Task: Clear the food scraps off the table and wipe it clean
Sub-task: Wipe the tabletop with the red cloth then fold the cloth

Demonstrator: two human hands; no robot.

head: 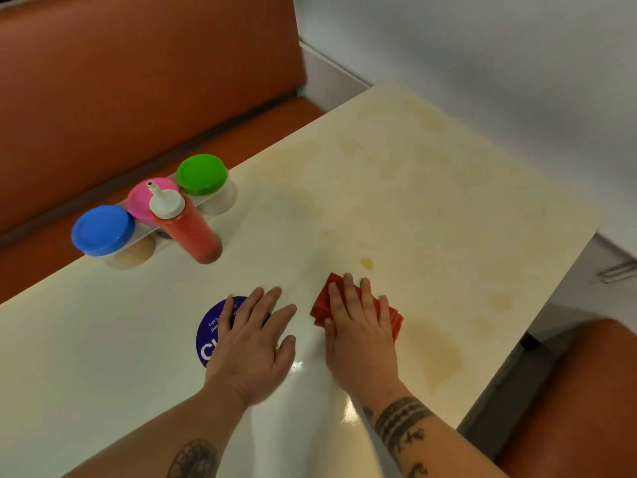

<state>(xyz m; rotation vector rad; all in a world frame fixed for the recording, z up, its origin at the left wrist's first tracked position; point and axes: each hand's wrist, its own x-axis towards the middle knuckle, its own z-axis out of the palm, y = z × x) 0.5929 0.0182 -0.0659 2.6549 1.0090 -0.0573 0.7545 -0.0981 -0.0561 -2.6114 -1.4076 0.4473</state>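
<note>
Red cloth [358, 310], cream table [396, 188] with yellowish stains [367, 263]

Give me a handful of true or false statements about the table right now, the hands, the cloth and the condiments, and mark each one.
1. The right hand presses flat on a folded red cloth. True.
2. The left hand holds the red sauce bottle. False: it lies flat and empty on the table, partly covering a purple round sticker; the bottle stands apart.
3. Yellowish stains remain on the table beyond the cloth. True.
4. The three lidded jars all have green lids. False: the lids are blue, pink and green.
5. The cloth is white. False: it is red.
</note>
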